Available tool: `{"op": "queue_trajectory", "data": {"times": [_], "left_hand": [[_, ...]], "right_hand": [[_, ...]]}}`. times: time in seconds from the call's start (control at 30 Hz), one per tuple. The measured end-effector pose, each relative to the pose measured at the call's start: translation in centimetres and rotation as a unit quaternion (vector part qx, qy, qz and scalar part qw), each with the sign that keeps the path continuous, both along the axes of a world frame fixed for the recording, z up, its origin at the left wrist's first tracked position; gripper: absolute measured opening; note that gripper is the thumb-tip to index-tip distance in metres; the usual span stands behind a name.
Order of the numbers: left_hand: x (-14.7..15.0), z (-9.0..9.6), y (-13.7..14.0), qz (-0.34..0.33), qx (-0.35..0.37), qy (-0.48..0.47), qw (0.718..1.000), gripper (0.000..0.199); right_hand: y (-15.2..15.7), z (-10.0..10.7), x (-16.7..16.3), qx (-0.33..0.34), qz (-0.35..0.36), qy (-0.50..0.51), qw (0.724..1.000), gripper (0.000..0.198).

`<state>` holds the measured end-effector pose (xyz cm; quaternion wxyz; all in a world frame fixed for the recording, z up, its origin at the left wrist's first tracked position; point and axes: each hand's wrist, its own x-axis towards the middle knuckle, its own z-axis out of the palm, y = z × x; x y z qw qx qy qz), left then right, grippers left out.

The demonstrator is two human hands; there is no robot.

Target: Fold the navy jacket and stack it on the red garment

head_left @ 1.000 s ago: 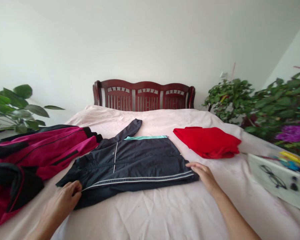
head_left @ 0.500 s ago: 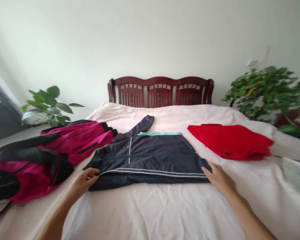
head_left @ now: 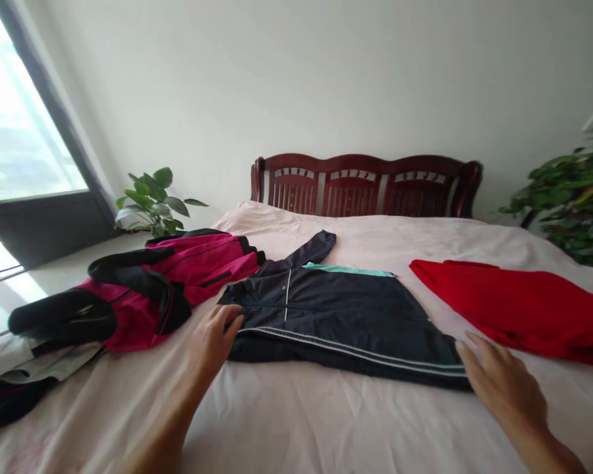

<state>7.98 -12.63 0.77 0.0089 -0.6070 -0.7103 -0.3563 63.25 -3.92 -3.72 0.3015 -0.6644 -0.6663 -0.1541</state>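
Note:
A dark navy jacket (head_left: 336, 309) with white piping and a mint-green strip lies on the bed, its near side folded inward and one sleeve (head_left: 309, 250) stretched toward the headboard. At its collar end is my left hand (head_left: 215, 336), fingers curved and thumb a little apart, over or lightly touching the fabric. My right hand (head_left: 507, 382) is at the hem end with its fingers spread, the fingertips by the jacket's edge. Neither hand visibly grips the cloth.
A magenta and black jacket (head_left: 207, 260) lies to the left, with more dark and white clothing (head_left: 44, 375) nearer me. Folded red cloth (head_left: 514, 303) is on the right. Behind the pale bedsheet (head_left: 326, 421) stands a wooden headboard (head_left: 366, 181). Plants (head_left: 155, 201) flank the bed.
The view has turned left, bringing more window into sight. Both hands have loosened from the jacket's near folded edge; my left hand has shifted up toward the collar.

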Motion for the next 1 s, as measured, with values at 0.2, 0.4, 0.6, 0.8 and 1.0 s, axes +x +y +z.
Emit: {"op": "queue_trajectory", "data": {"times": [0.2, 0.4, 0.6, 0.8, 1.0], "left_hand": [[9.4, -2.0, 0.7, -0.269, 0.001, 0.161, 0.950, 0.056], [9.6, -4.9, 2.6, -0.286, -0.071, 0.205, 0.933, 0.062], [6.9, -4.9, 2.7, -0.251, -0.101, 0.207, 0.940, 0.060], [5.8, -5.6, 2.6, -0.213, -0.086, 0.201, 0.952, 0.062], [5.7, -5.8, 2.6, -0.199, -0.094, 0.203, 0.954, 0.062]], "right_hand": [[-1.0, 1.3, -9.1, 0.006, 0.168, -0.094, 0.981, 0.052], [0.9, -2.5, -10.1, -0.078, 0.222, -0.164, 0.958, 0.050], [2.0, -3.1, -6.0, -0.076, 0.183, -0.169, 0.965, 0.041], [1.8, -3.0, -5.0, -0.026, 0.107, -0.173, 0.979, 0.047], [1.4, -2.2, -5.1, 0.053, 0.028, -0.187, 0.980, 0.046]]}}
